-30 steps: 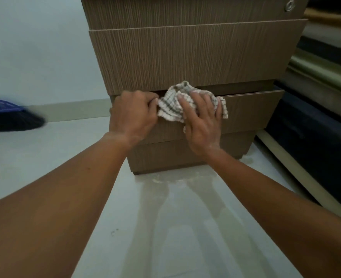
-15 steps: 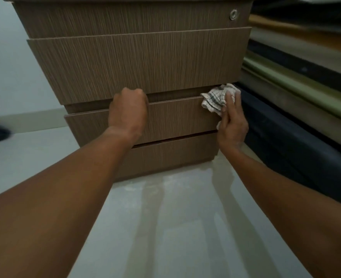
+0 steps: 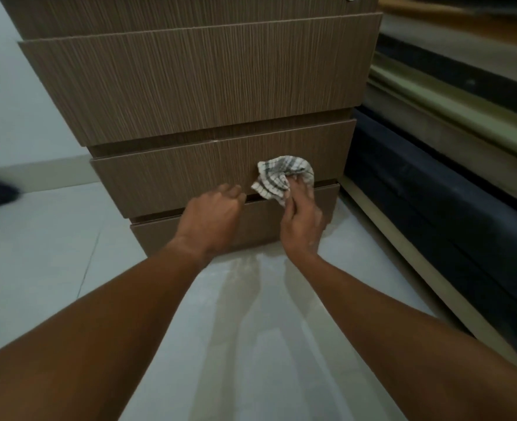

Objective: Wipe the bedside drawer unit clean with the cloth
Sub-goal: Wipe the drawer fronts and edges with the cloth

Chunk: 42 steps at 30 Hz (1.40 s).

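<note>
Down and leftward is where the right hand (image 3: 302, 221) has travelled since half a second ago: it was pressing the crumpled white-and-grey checked cloth (image 3: 281, 177) at the right end of the second drawer's top edge, and now works low on that same drawer front, near its bottom edge. Meanwhile the left hand (image 3: 213, 218) has dropped from the drawer's top lip to the dark gap beneath it, fingers curled in as if hooked on the lower edge; how firmly it grips I cannot tell, since the fingertips are hidden in the gap.

Fingers of the right hand are closed around the bunched cloth, holding it against the brown wood-grain laminate drawer unit (image 3: 208, 83), which stands on the pale glossy tiled floor (image 3: 251, 344) beside a dark low bed frame (image 3: 433, 192).

What the coming stroke seems to turn on: the drawer front's long axis runs left to right, and the unwiped stretch lies to the left of the cloth, with the left hand just beside it in that direction. That hand probably has to shift, or the stroke must stay short
</note>
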Available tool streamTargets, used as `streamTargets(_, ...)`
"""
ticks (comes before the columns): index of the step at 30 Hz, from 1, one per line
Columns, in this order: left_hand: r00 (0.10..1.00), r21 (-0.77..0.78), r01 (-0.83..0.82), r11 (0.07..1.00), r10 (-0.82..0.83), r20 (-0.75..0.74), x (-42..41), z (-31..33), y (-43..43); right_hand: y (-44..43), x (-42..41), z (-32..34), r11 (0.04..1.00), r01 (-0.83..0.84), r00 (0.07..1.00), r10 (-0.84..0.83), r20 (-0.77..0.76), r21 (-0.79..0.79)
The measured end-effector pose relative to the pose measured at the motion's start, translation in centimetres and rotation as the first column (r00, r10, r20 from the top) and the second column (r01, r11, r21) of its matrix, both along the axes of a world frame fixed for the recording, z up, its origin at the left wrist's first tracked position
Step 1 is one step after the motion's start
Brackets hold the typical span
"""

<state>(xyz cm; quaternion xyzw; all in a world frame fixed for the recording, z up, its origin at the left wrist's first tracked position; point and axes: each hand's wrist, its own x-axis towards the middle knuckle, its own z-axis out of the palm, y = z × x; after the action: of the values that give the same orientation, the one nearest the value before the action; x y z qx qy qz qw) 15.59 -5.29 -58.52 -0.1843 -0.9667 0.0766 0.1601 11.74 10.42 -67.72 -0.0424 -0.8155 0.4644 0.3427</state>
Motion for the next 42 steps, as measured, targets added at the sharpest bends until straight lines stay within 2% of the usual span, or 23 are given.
streamTargets(3, 0.961, 0.045, -0.221, 0.974, 0.209, 0.182, -0.8, -0.8, -0.1, -1.3, 0.0, -1.0, 0.978, -0.08, 0.996, 0.084, -0.013, 0.191)
streamTargets(5, 0.936, 0.053, -0.262, 0.964, 0.241, 0.256, -1.5, -1.5, -0.4, -1.8, 0.1, -1.5, 0.971, -0.082, 0.996, 0.086, -0.011, 0.226)
streamTargets(9, 0.937, 0.125, -0.255, 0.959, 0.214, 0.276, -2.6, -2.7, -1.1, -1.9, 0.4, -2.8, 0.941, -0.104, 0.994, 0.11, -0.001, 0.321)
streamTargets(12, 0.951, 0.215, -0.251, 0.944, 0.199, 0.236, -2.8, -2.4, -1.6, -2.6, 0.4, -3.1, 0.855, -0.143, 0.986, 0.166, -0.001, 0.498)
streamTargets(14, 0.965, 0.254, -0.223, 0.941, 0.175, 0.197, -2.6, -2.3, -2.1, -3.3, 0.3, -3.2, 0.816, -0.144, 0.984, 0.178, -0.007, 0.559)
streamTargets(18, 0.979, 0.309, -0.151, 0.939, 0.097, 0.182, -1.6, -2.6, -3.2, -3.2, 1.0, -4.0, 0.769, -0.111, 0.977, 0.199, -0.071, 0.63)
streamTargets(23, 0.976, 0.35, -0.122, 0.929, 0.049, 0.211, -1.6, -2.4, -3.3, -0.3, 1.0, -4.0, 0.787, -0.058, 0.993, 0.11, -0.047, 0.614)
streamTargets(26, 0.972, 0.399, -0.143, 0.906, 0.053, 0.228, -1.7, -2.3, -2.9, 3.3, 0.6, -4.4, 0.812, 0.013, 0.999, 0.011, -0.037, 0.584)
streamTargets(30, 0.975, 0.383, -0.149, 0.912, 0.072, 0.208, -2.1, -2.3, -2.5, 7.4, -0.2, -4.9, 0.862, 0.101, 0.995, -0.1, -0.029, 0.497)
streamTargets(33, 0.974, 0.399, -0.163, 0.902, 0.081, 0.214, -2.8, -2.6, -2.3, 7.9, -0.4, -5.0, 0.939, 0.161, 0.986, -0.165, -0.012, 0.303)
streamTargets(35, 0.973, 0.399, -0.17, 0.901, 0.089, 0.214, -3.0, -2.7, -2.3, 7.0, -0.6, -4.6, 0.97, 0.22, 0.975, -0.219, -0.022, 0.105)
streamTargets(38, 0.973, 0.407, -0.18, 0.895, 0.102, 0.206, -3.0, -2.9, -2.2, 4.5, -0.9, -3.4, 0.938, 0.314, 0.948, -0.318, -0.003, -0.146)
streamTargets(42, 0.973, 0.437, -0.179, 0.881, 0.092, 0.213, -2.6, -2.8, -2.3, 1.7, -0.4, -0.2, 0.824, 0.402, 0.894, -0.447, -0.022, -0.398)
